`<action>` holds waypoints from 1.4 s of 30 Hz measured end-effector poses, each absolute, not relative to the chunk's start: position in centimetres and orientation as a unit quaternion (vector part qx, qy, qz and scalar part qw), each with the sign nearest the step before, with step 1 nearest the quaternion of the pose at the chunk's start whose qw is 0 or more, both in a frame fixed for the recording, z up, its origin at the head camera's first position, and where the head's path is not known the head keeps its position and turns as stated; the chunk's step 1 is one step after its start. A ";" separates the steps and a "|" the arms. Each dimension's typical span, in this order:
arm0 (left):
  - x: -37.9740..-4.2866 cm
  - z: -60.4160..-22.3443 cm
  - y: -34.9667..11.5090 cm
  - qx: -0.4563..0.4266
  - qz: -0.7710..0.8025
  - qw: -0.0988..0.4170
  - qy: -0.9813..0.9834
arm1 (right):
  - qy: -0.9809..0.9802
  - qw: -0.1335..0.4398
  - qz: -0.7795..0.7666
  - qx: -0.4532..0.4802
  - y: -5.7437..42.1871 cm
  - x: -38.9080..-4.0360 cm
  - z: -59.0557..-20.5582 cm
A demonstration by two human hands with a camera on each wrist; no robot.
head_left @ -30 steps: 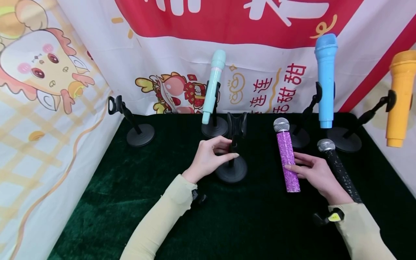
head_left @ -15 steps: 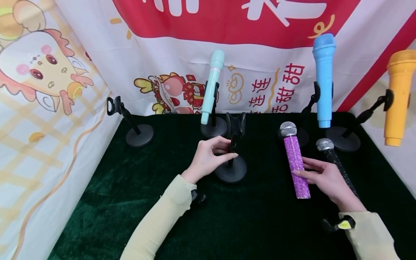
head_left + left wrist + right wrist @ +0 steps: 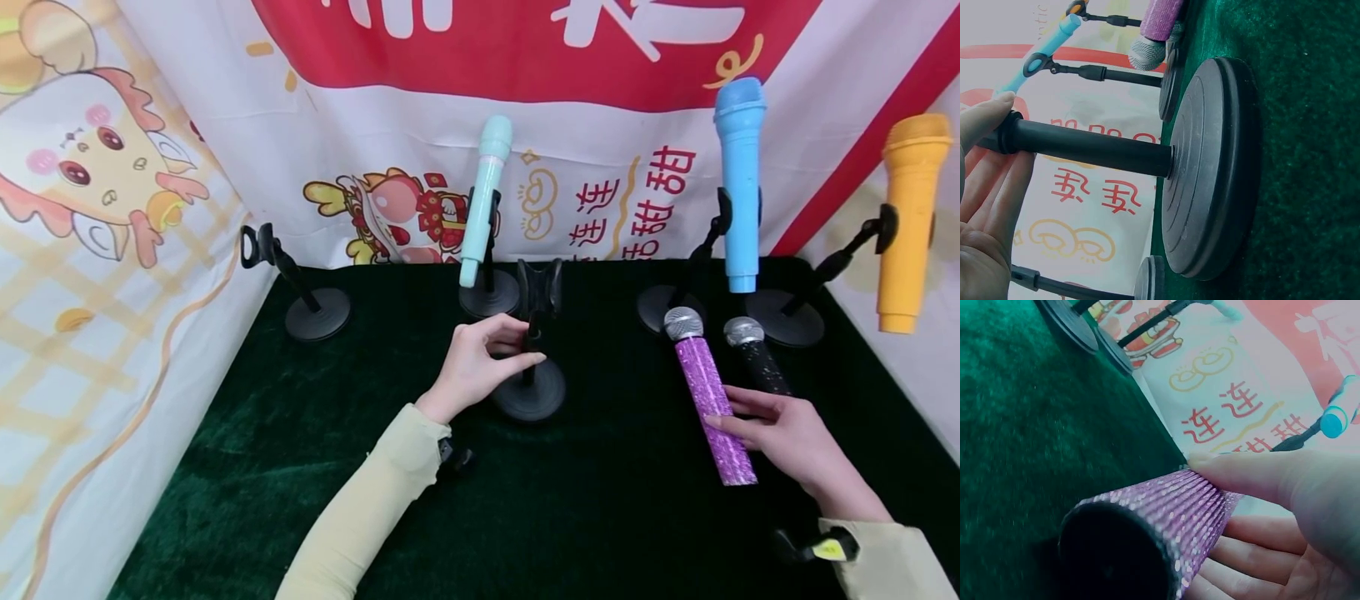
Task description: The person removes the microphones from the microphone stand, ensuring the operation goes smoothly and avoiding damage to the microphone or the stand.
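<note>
My left hand (image 3: 468,367) pinches the pole of a black microphone stand (image 3: 531,392) between thumb and fingers. In the left wrist view, the stand's round base (image 3: 1194,169) is on the green cloth and the thumb and fingers are at the collar on top of the pole (image 3: 1097,145). A glittery purple microphone (image 3: 708,400) with a silver mesh head is in my right hand (image 3: 798,437), gripped along its lower half. Its dark end (image 3: 1116,556) faces the right wrist camera. Just behind it lies a speckled black microphone (image 3: 761,367), partly hidden by the right hand.
Along the back, stands hold a mint microphone (image 3: 483,200), a blue microphone (image 3: 741,192) and an orange microphone (image 3: 911,225). Another stand (image 3: 318,312) at the back left has a bare clip. A printed banner (image 3: 420,125) hangs behind the green cloth (image 3: 300,442).
The right hand has moved right and toward the person with the purple microphone, which now tilts more and overlaps the black one's side. The left hand stays on the stand.
</note>
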State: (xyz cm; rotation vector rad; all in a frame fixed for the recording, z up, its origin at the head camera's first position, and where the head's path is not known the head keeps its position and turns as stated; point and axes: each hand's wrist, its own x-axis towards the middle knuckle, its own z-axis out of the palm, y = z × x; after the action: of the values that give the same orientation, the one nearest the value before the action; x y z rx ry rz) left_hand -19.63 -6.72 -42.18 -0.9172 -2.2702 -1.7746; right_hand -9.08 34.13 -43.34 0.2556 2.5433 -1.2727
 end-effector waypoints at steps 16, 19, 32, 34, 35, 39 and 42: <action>-19.7 -42.3 -6.9 -0.301 -0.576 0.056 -0.757 | 0.907 0.148 -0.381 0.101 36.5 -7.4 -42.9; -19.7 -42.3 -7.0 -0.300 -0.575 0.054 -0.759 | 0.912 0.150 -0.368 0.098 36.8 -7.4 -42.9; -19.8 -42.2 -6.9 -0.301 -0.577 0.057 -0.757 | 0.926 0.139 -0.338 0.093 36.8 -7.3 -42.7; -19.8 -42.3 -6.9 -0.302 -0.578 0.058 -0.756 | 0.929 0.139 -0.331 0.091 36.7 -7.3 -42.6; -19.8 -42.3 -6.9 -0.302 -0.578 0.058 -0.756 | 0.929 0.140 -0.329 0.091 36.7 -7.3 -42.5; -19.9 -42.4 -6.9 -0.305 -0.578 0.059 -0.755 | 0.936 0.131 -0.317 0.084 36.7 -7.4 -42.4; -19.9 -42.4 -6.9 -0.306 -0.578 0.060 -0.754 | 0.940 0.119 -0.310 0.077 36.8 -7.4 -42.5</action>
State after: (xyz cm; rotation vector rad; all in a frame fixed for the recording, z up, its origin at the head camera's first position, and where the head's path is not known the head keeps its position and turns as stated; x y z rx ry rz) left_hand -19.86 -6.90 -42.44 -0.9263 -2.2820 -1.7503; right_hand -7.42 36.76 -42.46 0.2260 2.7480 -0.9073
